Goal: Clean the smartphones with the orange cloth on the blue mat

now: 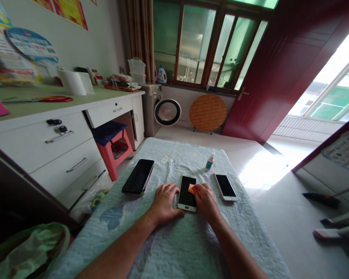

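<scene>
A white-framed smartphone (187, 200) lies face up on the quilted cover, its dark screen towards me. My left hand (164, 203) grips its left side, with the fingers along that edge and the thumb by the lower corner. Pinched in my right hand (207, 202) is a small orange cloth (191, 188), pressed on the screen near the right edge. To the left lies a larger black device (139, 176), and to the right a second white phone (226, 187). A small spray bottle (209, 162) with a white cap stands upright beyond the phones.
The pale blue quilted cover (174, 151) drapes over the table. At left stands a white desk (61, 135) with scissors and a paper roll on top, and a red stool (113, 149). A bin (64, 236) sits low at left. An open-doored washing machine (151, 108) stands behind.
</scene>
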Demonstrator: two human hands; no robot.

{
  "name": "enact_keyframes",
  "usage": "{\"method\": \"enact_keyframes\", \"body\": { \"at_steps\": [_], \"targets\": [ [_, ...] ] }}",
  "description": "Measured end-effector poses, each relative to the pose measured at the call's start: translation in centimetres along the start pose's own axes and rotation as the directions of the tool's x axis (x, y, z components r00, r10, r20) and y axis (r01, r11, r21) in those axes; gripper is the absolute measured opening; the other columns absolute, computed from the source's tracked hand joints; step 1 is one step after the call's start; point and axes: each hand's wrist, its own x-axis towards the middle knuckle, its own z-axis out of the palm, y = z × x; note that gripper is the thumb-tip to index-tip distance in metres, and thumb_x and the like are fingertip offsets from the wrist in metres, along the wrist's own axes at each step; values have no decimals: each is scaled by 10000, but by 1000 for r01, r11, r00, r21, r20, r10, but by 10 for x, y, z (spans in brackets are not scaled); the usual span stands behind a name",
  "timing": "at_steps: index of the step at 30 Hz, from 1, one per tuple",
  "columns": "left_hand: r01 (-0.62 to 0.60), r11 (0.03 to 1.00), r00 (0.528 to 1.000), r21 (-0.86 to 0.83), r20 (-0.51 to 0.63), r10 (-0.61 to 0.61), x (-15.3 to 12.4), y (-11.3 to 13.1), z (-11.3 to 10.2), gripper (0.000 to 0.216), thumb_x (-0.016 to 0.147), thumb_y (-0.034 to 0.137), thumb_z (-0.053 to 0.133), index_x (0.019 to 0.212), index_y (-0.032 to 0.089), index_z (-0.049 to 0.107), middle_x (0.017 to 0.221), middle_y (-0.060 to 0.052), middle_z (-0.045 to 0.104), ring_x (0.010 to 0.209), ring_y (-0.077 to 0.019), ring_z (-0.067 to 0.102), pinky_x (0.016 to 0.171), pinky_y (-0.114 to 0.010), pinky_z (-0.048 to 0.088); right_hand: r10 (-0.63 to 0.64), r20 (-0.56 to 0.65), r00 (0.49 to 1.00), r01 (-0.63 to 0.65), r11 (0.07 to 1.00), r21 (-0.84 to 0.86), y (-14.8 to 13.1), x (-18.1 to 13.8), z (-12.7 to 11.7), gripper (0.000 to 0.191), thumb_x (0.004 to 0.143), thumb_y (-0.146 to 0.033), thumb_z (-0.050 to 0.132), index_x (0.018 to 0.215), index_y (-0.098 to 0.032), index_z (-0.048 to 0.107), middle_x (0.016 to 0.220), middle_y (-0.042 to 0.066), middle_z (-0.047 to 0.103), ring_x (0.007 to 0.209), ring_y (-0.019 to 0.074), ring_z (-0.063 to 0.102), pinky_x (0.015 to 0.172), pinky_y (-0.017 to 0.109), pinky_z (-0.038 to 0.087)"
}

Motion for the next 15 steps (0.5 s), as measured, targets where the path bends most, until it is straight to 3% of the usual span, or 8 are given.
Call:
{"method": "enact_keyframes", "body": {
  "at_steps": [8,15],
  "targets": [
    [130,991,991,-29,-22,-131,6,9,6,585,525,363,817,1031,211,566,1193,-91,571,1103,-325,527,936,-399,405,11,16,1000,-11,1000,-21,-3,1,-1,240,863,-130,475,918,-190,700,891,53,616,807,153,575,723,228,397],
    [138,983,990,-124,-15,-141,3,16,2,568,570,378,808,1040,204,540,1046,-72,644,1048,-313,558,933,-412,385,7,9,1000,-7,1000,1,-3,0,1,239,855,-109,473,938,-185,684,901,52,597,821,153,566,739,229,407]
  ]
}}
